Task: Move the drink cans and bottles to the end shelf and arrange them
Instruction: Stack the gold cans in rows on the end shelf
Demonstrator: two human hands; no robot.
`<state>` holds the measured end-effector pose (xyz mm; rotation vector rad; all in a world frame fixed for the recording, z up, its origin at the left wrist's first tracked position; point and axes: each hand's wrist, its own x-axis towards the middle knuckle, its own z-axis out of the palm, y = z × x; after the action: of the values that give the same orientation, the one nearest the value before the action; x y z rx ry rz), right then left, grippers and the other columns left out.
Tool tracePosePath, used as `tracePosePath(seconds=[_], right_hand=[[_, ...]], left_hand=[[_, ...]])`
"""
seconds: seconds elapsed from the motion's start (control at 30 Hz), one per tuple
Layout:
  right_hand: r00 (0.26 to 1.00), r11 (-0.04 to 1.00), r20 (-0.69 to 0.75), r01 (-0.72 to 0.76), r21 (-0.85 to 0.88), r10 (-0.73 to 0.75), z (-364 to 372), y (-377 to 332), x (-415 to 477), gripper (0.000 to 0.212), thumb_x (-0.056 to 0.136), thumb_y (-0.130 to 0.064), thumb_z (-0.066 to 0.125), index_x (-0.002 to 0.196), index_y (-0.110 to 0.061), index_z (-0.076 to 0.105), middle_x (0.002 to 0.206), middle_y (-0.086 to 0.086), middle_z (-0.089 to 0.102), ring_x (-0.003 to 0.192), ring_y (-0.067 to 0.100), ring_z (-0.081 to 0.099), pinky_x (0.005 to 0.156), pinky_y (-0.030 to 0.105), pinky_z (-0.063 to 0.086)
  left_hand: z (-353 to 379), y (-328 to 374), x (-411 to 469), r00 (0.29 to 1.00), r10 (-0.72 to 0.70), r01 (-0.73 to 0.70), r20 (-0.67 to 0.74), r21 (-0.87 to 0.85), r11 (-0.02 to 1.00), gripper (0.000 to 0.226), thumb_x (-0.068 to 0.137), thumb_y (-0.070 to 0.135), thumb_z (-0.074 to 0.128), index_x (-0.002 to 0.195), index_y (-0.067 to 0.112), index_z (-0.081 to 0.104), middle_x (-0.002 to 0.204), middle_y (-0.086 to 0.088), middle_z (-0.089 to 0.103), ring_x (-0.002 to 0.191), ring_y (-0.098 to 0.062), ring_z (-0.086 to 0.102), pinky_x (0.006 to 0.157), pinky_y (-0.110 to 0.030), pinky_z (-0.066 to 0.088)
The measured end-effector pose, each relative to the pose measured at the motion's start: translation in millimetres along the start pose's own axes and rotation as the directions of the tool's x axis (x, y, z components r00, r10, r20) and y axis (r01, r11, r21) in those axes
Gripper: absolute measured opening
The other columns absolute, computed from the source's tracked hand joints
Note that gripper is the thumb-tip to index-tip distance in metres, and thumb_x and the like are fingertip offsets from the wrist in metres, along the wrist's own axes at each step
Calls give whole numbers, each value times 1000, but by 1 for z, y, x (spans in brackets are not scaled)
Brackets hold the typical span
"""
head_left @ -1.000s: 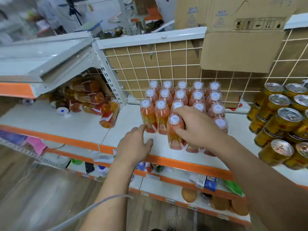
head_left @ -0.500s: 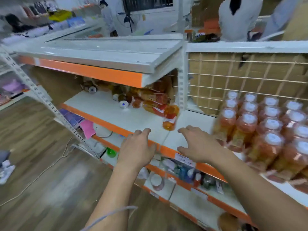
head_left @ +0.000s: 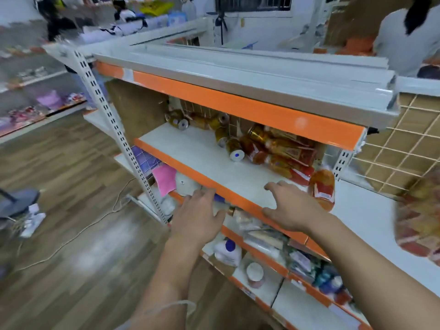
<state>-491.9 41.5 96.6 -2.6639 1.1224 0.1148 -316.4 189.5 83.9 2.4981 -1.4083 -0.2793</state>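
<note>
Now nothing is gripped at the shelf (head_left: 202, 151) front.
The right hand (head_left: 291, 207) is spread loose over the orange lip (head_left: 166, 160), the left hand (head_left: 197, 216) relaxed beside it; bottles (head_left: 285, 151) and cans (head_left: 220, 120) are piled lying toward the back.

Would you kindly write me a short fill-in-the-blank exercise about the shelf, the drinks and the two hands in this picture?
1. The front edge of the white shelf is coloured ____.
2. The cans and the pile of bottles at the back of it lie on their ____.
3. The left hand and the right hand both hold ____.

Missing words: orange; sides; nothing.
</note>
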Motion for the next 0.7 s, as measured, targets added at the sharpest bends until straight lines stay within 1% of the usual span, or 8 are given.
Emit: tracePosePath(seconds=[0.07, 0.17, 0.23, 0.33, 0.4, 0.5, 0.6, 0.7], right_hand=[[1000, 1000, 23, 0, 28, -1, 4, -7, 19, 65, 95, -52, 55, 150, -20, 39, 140, 9, 51, 129, 31, 49, 98, 44, 49], [999, 998, 51, 17, 60, -20, 8, -21, 57, 66, 93, -50, 56, 150, -20, 40, 140, 9, 51, 130, 31, 48, 100, 45, 47], [997, 995, 57, 53, 80, -58, 8, -36, 88, 67, 93, -49, 57, 150, -20, 39, 140, 9, 51, 130, 31, 47, 100, 45, 47], [989, 989, 70, 127, 82, -133, 7, -64, 135, 65, 92, -45, 58, 149, -20, 39, 139, 10, 50, 129, 31, 47, 98, 45, 48], [984, 985, 85, 152, 84, -159, 5, -84, 162, 63, 92, -43, 58, 148, -20, 40, 136, 11, 50, 128, 32, 47, 96, 45, 48], [982, 983, 80, 166, 74, -171, 2, -116, 197, 64, 92, -45, 58, 149, -20, 40, 138, 10, 50, 129, 32, 47, 97, 45, 48], [986, 988, 70, 146, 54, -149, 2, -151, 230, 65, 94, -46, 58, 151, -21, 37, 141, 9, 49, 131, 32, 45, 100, 44, 47], [996, 995, -3, 93, 31, -93, 8, -187, 264, 66, 94, -46, 58, 152, -21, 36, 142, 10, 49, 131, 32, 46, 98, 42, 46]], left_hand=[[-3, -12, 15, 1000, -4, 4, -10, -14, 1000, 48, 95, 45, 56, 140, 28, 47, 127, -5, 57, 122, -31, 52, 95, -46, 49], [-13, -38, 40, 1000, -24, 24, 2, 7, 1000, 48, 97, 43, 57, 141, 26, 48, 127, -5, 59, 121, -32, 53, 97, -47, 48], [-22, -57, 59, 999, -43, 44, -12, 15, 999, 49, 96, 41, 58, 141, 24, 50, 131, -5, 60, 122, -34, 54, 99, -48, 48], [-35, -85, 86, 995, -91, 94, -52, 65, 993, 47, 95, 44, 58, 137, 24, 52, 129, -4, 62, 120, -34, 58, 97, -47, 50], [-44, -102, 100, 992, -118, 121, -49, 81, 989, 47, 95, 43, 57, 137, 23, 52, 130, -4, 62, 120, -36, 57, 97, -48, 50], [-56, -131, 120, 993, -105, 109, -45, 83, 991, 46, 96, 43, 57, 137, 23, 53, 132, -3, 61, 121, -34, 55, 98, -46, 49], [-69, -171, 148, 997, -75, 77, -33, 54, 996, 44, 96, 41, 58, 136, 25, 52, 128, -3, 61, 119, -33, 56, 96, -46, 50], [-85, -217, 183, 999, -3, 5, -47, 48, 999, 40, 95, 38, 56, 132, 26, 52, 121, -3, 58, 115, -33, 54, 92, -46, 51]])
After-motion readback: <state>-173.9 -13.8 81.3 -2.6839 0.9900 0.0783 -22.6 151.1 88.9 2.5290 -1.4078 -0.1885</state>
